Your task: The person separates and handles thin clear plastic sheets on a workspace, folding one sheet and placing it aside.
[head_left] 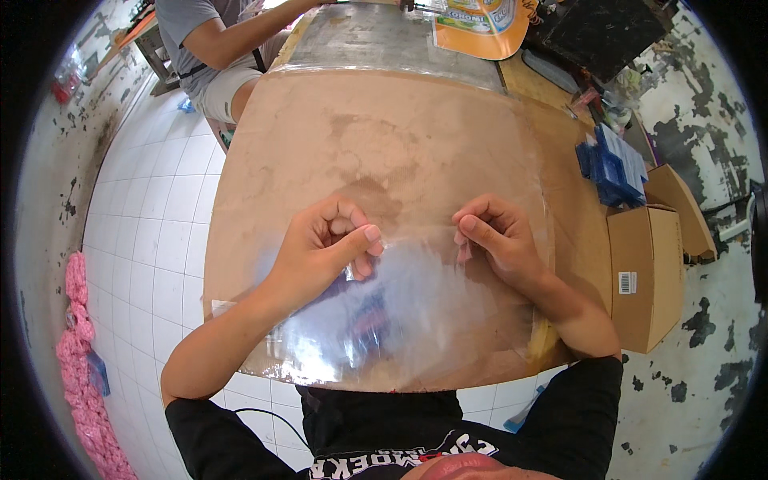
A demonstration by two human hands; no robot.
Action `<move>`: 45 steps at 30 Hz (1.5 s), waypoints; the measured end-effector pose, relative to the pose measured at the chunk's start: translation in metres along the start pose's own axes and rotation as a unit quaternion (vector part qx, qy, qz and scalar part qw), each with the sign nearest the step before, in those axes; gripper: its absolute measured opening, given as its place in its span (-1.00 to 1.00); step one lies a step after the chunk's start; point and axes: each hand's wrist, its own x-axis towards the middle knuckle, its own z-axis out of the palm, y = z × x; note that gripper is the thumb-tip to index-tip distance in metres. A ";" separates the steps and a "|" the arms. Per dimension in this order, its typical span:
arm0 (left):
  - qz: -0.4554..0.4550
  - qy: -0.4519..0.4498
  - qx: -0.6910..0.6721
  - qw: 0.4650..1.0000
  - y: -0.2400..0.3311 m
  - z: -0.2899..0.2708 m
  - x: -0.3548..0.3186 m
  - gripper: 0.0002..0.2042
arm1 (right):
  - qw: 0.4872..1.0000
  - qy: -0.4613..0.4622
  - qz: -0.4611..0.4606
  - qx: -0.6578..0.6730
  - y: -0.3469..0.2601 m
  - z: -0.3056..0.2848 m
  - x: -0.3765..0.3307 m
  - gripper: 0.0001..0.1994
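My left hand (324,244) is raised over the table's near half, thumb pressed to the curled index finger. A small shiny, see-through bit shows below its fingers; whatever is in the pinch cannot be made out. Level with it, a short way to the right, my right hand (504,244) is closed in a similar pinch, and what it holds, if anything, is too small or clear to tell. Under both hands lies the brown tabletop covering (296,144), stained in the middle. Glossy clear plastic (320,340) reflects light along its near edge.
An open cardboard box (640,272) stands at the right, with blue plastic pieces (612,164) beside it. Farther back are an orange printed sheet (480,32) and a dark box-shaped object (592,36). A seated person (220,48) works at the far left. Pink bundled material (80,360) lies left.
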 end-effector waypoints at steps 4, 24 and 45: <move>0.005 -0.008 -0.009 1.000 -0.001 -0.001 -0.001 -0.92 | 1.000 -0.012 -0.002 0.016 0.000 -0.001 0.001 -0.90; -0.002 0.001 -0.010 1.000 0.003 -0.001 -0.001 -0.91 | 1.000 0.007 0.008 0.021 -0.004 0.000 0.001 -0.85; -0.009 0.029 -0.027 0.999 -0.002 -0.003 -0.002 -0.88 | 0.994 0.027 0.015 0.104 0.002 -0.007 0.003 -0.79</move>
